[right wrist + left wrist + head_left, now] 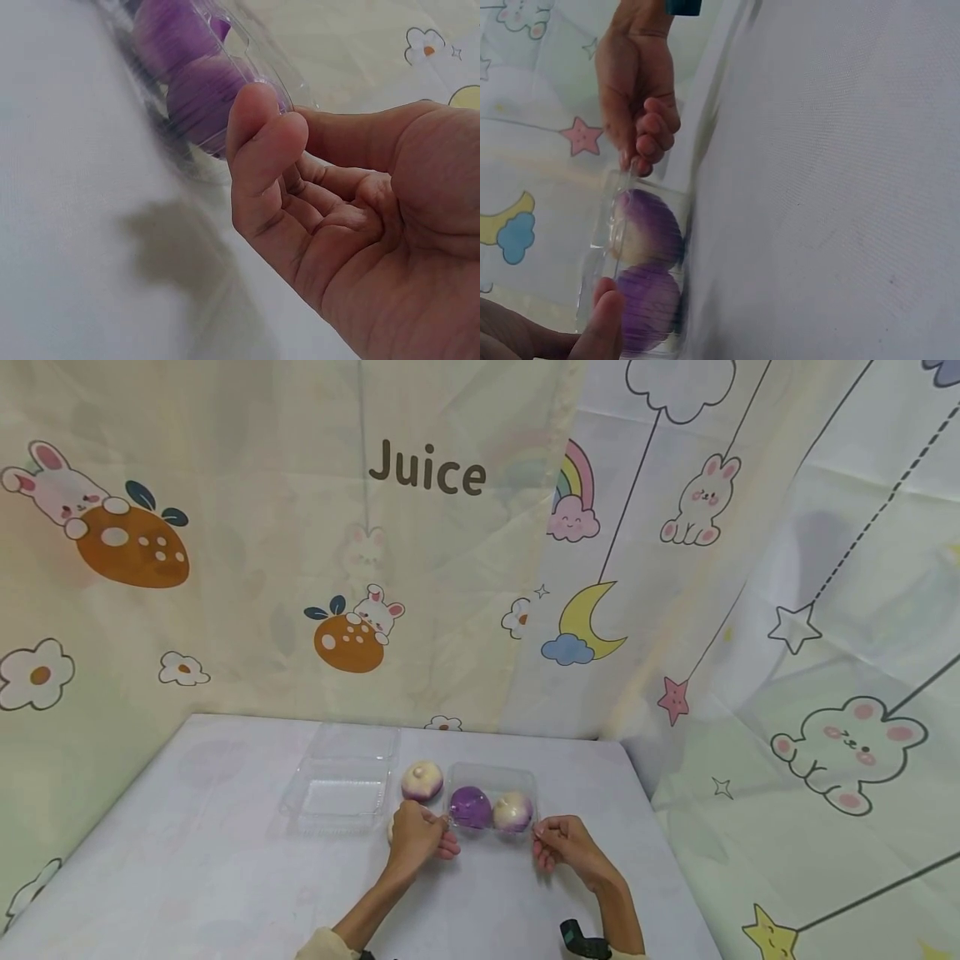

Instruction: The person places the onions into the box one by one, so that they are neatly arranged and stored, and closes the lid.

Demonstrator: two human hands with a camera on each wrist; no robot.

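A clear plastic clamshell box (492, 772) stands on the table between both hands. Inside it sit a purple onion-like bulb (470, 808) and a cream-and-purple bulb (513, 812), side by side. My left hand (417, 837) pinches the box's near left corner with thumb and fingertips. At the near right corner, my right hand (567, 845) grips the plastic rim between thumb and forefinger, its other fingers curled below. Another cream-and-purple bulb (422, 781) lies just beyond the left hand. That hand mostly hides one more pale round thing (390, 832).
A second clear plastic clamshell (341, 802) lies opened on the left part of the white-covered table (225, 877). Behind the table hang printed curtains (450, 568), and another (847, 693) runs along the right side.
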